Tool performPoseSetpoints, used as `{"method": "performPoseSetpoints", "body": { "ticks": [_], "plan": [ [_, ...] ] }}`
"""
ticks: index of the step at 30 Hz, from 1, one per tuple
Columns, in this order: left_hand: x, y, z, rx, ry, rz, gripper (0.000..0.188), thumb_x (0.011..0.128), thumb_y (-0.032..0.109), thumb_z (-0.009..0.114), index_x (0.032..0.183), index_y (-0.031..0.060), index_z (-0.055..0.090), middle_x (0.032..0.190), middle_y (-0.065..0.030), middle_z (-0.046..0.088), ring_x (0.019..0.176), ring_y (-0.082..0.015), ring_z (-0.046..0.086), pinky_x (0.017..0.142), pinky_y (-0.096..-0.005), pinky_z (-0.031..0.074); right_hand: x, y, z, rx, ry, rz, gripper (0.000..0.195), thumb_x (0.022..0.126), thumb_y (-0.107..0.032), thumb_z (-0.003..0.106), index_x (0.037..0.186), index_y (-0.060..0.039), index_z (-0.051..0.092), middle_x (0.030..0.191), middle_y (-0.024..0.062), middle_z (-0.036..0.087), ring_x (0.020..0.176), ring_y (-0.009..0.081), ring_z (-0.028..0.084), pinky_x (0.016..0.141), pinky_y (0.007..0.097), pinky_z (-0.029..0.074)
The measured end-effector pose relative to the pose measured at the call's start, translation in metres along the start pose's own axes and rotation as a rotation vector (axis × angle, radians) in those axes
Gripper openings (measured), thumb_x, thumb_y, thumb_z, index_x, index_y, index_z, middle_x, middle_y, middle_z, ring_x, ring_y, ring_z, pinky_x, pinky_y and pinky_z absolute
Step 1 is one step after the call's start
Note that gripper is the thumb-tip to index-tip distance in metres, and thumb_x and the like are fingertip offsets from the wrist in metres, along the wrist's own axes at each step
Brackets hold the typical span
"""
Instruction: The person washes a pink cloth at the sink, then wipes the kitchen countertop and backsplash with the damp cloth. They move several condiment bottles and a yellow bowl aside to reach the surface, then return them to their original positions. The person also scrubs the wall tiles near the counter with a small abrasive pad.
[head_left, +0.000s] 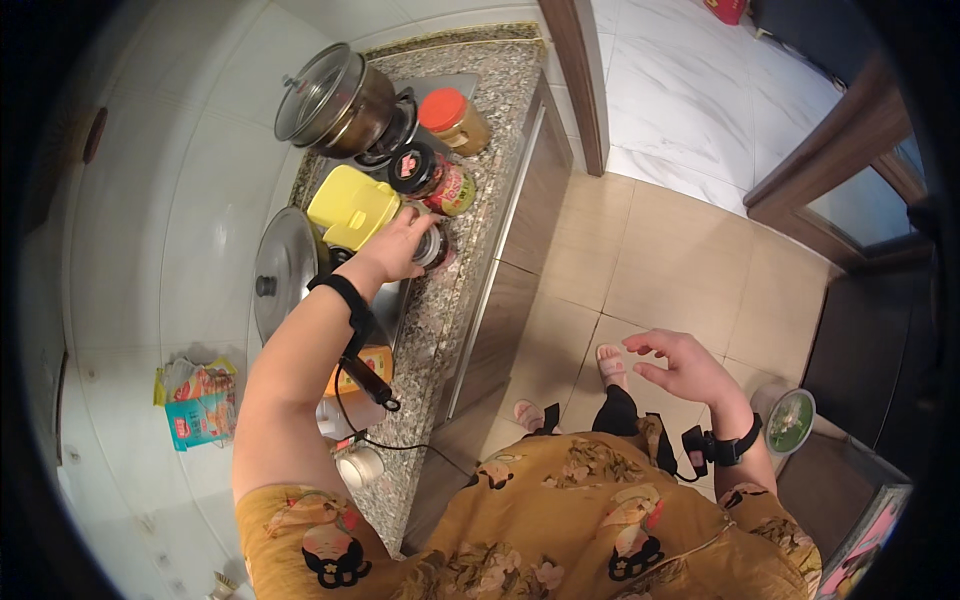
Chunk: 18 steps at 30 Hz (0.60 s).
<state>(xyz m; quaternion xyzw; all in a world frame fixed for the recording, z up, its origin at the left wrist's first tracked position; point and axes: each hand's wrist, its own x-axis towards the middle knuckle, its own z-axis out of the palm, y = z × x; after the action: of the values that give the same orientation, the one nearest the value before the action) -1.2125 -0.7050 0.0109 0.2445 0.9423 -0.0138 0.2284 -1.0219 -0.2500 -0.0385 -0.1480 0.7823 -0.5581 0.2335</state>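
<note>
My left hand (401, 247) reaches over the granite counter, its fingers curled around the top of a small jar (431, 247) with a grey lid. A yellow plastic container (349, 199) stands against that hand on the wall side. Just beyond the hand lies a jar with a black lid and a pink-green label (448, 187). Past it stands a jar with a red lid (454, 120). Over the floor, my right hand (679, 364) hangs with fingers apart, holding nothing.
A pot with a glass lid (337, 101) sits on the stove at the counter's far end. Nearer are a pan with a metal lid (283, 274), an orange-labelled bottle (375, 367) and a white jar (361, 467). A bin (787, 421) stands on the floor at right.
</note>
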Motion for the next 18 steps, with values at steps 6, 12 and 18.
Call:
{"method": "performPoseSetpoints", "body": {
  "ticks": [6,12,18],
  "plan": [
    [-0.071,0.024,-0.058,-0.194,0.113,-0.034,0.099,0.074,0.014,0.084,0.156,0.0141,0.029,0.147,-0.0246,0.042,0.133,-0.0416,0.045,0.114,-0.0425,0.037,0.031,-0.037,0.021,-0.105,-0.132,-0.069,0.032,0.089,-0.011,0.07,0.121,-0.0077,0.066,0.109,0.0102,0.071,0.095,0.024,0.068,0.079,0.0356,0.054],
    [-0.294,0.084,-0.141,-0.241,0.587,-0.182,0.072,0.087,0.012,0.074,0.151,0.0122,0.042,0.148,-0.0126,0.05,0.138,-0.026,0.046,0.114,-0.0389,0.036,0.077,-0.075,0.085,-0.192,-0.374,-0.316,0.035,0.087,-0.01,0.072,0.122,-0.0087,0.066,0.11,0.009,0.071,0.098,0.0245,0.068,0.076,0.0357,0.054],
    [-0.496,0.071,-0.018,-0.605,1.042,-0.575,0.072,0.085,0.01,0.076,0.15,0.0127,0.044,0.147,-0.0085,0.051,0.138,-0.0218,0.046,0.109,-0.0392,0.04,0.099,-0.118,0.199,-0.265,-0.646,-0.422,0.037,0.086,-0.009,0.073,0.122,-0.0081,0.065,0.109,0.0089,0.071,0.1,0.0224,0.068,0.081,0.0348,0.054]
  ]
}}
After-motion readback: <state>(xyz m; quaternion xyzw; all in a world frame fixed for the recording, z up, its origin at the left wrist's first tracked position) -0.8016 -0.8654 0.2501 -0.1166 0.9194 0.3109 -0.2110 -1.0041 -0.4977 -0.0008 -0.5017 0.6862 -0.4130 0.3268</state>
